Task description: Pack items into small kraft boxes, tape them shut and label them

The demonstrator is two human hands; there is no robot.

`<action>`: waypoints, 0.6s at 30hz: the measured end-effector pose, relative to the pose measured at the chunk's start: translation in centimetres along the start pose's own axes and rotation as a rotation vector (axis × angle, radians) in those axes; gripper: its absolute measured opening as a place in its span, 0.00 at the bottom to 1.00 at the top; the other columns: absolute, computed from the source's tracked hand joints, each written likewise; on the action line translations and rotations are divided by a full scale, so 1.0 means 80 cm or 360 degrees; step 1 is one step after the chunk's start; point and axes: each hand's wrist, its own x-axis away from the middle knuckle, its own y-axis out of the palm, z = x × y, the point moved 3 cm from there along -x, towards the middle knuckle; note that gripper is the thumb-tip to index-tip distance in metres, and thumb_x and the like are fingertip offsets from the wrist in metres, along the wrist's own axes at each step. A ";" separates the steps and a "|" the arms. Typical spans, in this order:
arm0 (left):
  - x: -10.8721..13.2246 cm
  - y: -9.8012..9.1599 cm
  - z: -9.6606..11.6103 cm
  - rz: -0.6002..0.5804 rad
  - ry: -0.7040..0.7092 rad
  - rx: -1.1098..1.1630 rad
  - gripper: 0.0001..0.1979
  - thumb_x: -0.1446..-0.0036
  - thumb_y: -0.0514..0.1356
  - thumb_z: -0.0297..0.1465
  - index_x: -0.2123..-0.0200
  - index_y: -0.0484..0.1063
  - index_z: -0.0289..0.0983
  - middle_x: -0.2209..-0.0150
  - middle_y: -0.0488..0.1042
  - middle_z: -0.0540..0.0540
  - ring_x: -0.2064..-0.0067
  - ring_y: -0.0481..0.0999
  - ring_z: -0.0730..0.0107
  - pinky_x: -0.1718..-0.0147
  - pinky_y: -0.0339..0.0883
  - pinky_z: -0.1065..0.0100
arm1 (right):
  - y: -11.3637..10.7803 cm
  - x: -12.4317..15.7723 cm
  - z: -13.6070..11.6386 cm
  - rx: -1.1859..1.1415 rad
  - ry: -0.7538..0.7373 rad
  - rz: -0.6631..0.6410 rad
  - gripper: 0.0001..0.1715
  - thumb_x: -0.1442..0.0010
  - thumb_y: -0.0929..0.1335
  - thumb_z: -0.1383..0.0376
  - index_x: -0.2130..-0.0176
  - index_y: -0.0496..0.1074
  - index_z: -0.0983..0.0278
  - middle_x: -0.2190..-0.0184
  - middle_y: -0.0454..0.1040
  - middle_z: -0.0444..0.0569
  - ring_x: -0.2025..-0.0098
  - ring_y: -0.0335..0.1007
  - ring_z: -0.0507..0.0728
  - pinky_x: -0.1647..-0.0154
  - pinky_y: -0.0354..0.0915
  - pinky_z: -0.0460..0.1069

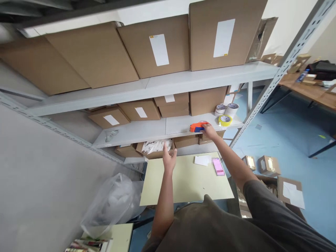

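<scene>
My right hand (209, 130) reaches up to the middle shelf (147, 130) and closes on an orange and blue tape dispenser (198, 127) lying at the shelf's front edge. My left hand (169, 156) is held out over the far edge of a pale yellow table (183, 180), fingers apart and holding nothing, just in front of an open box with white material (154, 147) on the lower shelf. Rolls of tape (225, 119) stand on the shelf right of the dispenser.
Closed cardboard boxes (157, 47) fill the grey metal shelves. A white card (201, 160) and a phone (218, 166) lie on the table. A clear plastic bag (112, 201) sits at the left. Small boxes (267, 165) lie on the blue floor; a wooden bench (309, 89) stands at the right.
</scene>
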 end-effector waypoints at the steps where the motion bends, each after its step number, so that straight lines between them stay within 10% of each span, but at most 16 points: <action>1: 0.005 -0.003 -0.003 -0.0003 -0.0032 0.0002 0.45 0.33 0.65 0.48 0.21 0.49 0.46 0.28 0.66 0.34 0.49 0.83 0.58 0.48 0.79 0.58 | 0.001 -0.016 0.003 0.0001 0.0028 -0.0001 0.19 0.36 0.75 0.72 0.45 0.76 0.72 0.45 0.80 0.66 0.42 0.69 0.63 0.32 0.56 0.60; 12: 0.031 -0.023 -0.018 -0.0029 -0.0187 -0.0158 0.29 0.32 0.64 0.41 0.31 0.69 0.41 0.35 0.75 0.35 0.53 0.84 0.61 0.56 0.80 0.62 | 0.033 -0.056 0.016 -0.0251 0.0251 0.0252 0.09 0.31 0.70 0.69 0.51 0.77 0.69 0.43 0.75 0.72 0.38 0.62 0.66 0.35 0.51 0.64; 18: 0.032 -0.044 -0.012 -0.0250 -0.0015 -0.0622 0.16 0.33 0.62 0.31 0.45 0.82 0.41 0.43 0.81 0.40 0.39 0.77 0.54 0.38 0.72 0.54 | 0.070 -0.010 -0.041 -0.0437 -0.0225 0.0283 0.18 0.36 0.70 0.65 0.47 0.79 0.64 0.42 0.77 0.68 0.40 0.67 0.71 0.35 0.61 0.67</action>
